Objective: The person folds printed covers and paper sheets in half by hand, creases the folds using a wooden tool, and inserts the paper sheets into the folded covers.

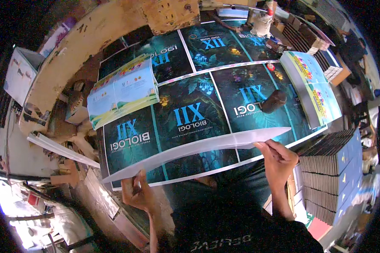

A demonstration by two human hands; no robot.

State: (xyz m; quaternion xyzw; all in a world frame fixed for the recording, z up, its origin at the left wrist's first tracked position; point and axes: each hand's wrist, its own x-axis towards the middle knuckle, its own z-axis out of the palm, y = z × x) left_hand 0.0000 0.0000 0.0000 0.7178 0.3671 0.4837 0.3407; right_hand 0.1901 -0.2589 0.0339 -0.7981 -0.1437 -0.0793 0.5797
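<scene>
A wide white paper sheet or thin stack (198, 147), seen nearly edge-on, bows upward between my hands. My left hand (136, 192) pinches its near left part, the thumb pointing up. Farther right, my right hand (278, 160) grips the near edge with thumb and bent fingers. Beneath the paper, large dark teal printed cover sheets (190, 101) with a jungle picture and blue lettering cover the work surface. A dark brown rounded object (274, 101) rests on them, beyond my right hand; its kind is unclear.
Light-blue printed sheets (124, 90) lie on the covers at left, and a thicker stack of similar sheets (314, 90) at right. Piled books (329, 177) stand close to my right forearm. A worn yellowish cabinet (169, 14) stands at the back. A pale strip (65, 148) juts out at left.
</scene>
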